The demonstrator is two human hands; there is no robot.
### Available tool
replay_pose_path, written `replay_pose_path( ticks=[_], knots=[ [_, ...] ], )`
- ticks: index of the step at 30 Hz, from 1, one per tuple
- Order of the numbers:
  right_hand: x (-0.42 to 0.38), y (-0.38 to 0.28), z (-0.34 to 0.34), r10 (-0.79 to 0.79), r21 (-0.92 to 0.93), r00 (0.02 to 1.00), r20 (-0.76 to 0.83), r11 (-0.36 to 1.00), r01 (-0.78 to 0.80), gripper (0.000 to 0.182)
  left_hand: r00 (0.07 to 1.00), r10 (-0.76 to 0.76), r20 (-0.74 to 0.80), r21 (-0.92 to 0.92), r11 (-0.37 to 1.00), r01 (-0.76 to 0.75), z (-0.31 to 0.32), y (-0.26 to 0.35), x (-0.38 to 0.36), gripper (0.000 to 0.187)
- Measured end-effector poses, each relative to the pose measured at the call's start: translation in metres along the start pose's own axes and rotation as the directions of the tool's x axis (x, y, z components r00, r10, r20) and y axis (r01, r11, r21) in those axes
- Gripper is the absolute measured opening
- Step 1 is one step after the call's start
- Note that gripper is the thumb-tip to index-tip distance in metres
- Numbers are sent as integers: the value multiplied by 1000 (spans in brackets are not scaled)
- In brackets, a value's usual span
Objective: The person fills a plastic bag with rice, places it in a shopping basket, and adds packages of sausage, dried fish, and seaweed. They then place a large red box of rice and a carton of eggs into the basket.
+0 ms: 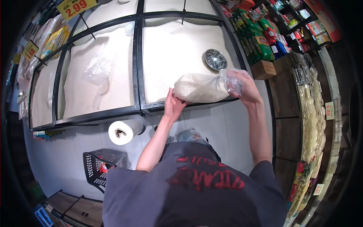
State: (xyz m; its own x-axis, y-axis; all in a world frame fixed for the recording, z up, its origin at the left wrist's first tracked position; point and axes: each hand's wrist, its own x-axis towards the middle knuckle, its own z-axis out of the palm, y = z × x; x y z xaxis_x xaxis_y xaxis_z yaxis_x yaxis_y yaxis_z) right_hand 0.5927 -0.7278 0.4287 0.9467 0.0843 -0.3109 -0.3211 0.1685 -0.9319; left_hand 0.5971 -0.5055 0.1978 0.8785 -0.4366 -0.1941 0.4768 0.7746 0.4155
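Observation:
A clear plastic bag (200, 88), bulging with white, rice-like grain, lies on its side over the front edge of a bin. My right hand (244, 86) is closed around its gathered neck, with the loose crumpled top bunched at the fingers. At the bag's rounded left end, my left hand (174, 104) cups it from below, thumb up against its side. Just behind the bag's neck, a shiny round metal scoop or bowl (215, 59) rests on the white contents of the bin (166, 49).
Black dividers (138, 64) separate the bins. An empty-looking plastic bag (97, 68) lies in the left bin. Below the front edge are a plastic-bag roll (121, 132) and a dark shopping basket (104, 166). Packed shelves (314, 113) line the right; price signs (76, 8) stand left.

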Motion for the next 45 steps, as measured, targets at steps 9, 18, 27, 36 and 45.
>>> replay_pose_path(
  ticks=[9, 18, 27, 36, 45],
  knots=[
    [92, -30, -9, 63, -75, 987, 146, 996, -52, 18, 998, -46, -51, -9, 999, 45, 5, -15, 60, 83],
    [185, -61, -47, 174, -355, 934, 311, 933, -56, 24, 993, -53, -105, 88, 994, 62, 23, 11, 130, 73],
    [272, -52, -80, 370, -574, 800, 472, 818, -40, 25, 904, 427, 16, 977, -198, 77, 27, 0, 180, 97],
    [422, 84, -91, 312, -257, 802, 509, 945, -204, 29, 750, -67, -658, 362, 846, 392, -39, -27, 206, 37],
    [303, 290, -210, 70, -760, 995, 74, 650, 10, 48, 537, 239, -809, 437, 855, 278, -69, -51, 194, 23]
  ],
)
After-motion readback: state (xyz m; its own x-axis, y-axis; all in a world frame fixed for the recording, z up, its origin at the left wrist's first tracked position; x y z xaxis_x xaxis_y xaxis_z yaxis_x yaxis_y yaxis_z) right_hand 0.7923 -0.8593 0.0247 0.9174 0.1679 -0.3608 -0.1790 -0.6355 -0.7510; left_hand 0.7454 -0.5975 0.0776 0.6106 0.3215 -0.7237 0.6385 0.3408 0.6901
